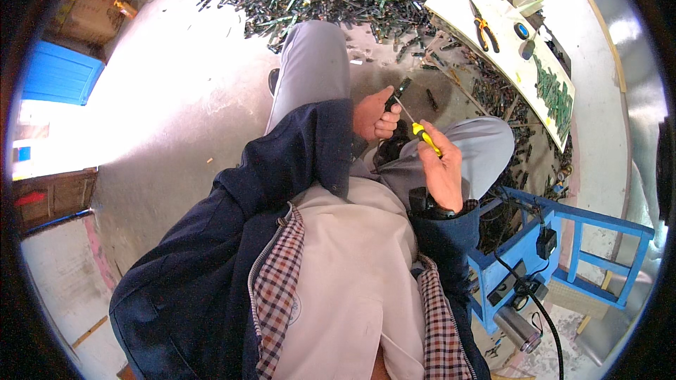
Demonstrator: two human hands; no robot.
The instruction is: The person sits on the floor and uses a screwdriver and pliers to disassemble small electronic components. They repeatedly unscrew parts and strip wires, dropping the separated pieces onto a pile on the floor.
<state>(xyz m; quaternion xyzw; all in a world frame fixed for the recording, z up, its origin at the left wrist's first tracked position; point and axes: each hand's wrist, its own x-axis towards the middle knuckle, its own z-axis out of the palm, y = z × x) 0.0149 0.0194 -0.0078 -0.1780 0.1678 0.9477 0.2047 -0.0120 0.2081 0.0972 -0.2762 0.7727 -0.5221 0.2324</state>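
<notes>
Head view: your left hand (373, 116) held a slim dark piece (403, 89), its long axis slanting toward the counter's (456, 0) left edge. Your right hand's (442, 169) fingers gripped a yellow screwdriver (427, 139), tip meeting the piece from the right.

Silvery cylinder (519, 329) near a blue stool (524, 241), lower right; blue panel (62, 72) and brown box (96, 8), upper left.

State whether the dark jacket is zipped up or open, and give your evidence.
Open: the dark jacket's front edges stand apart, showing checked lining and the pale shirt between.
</notes>
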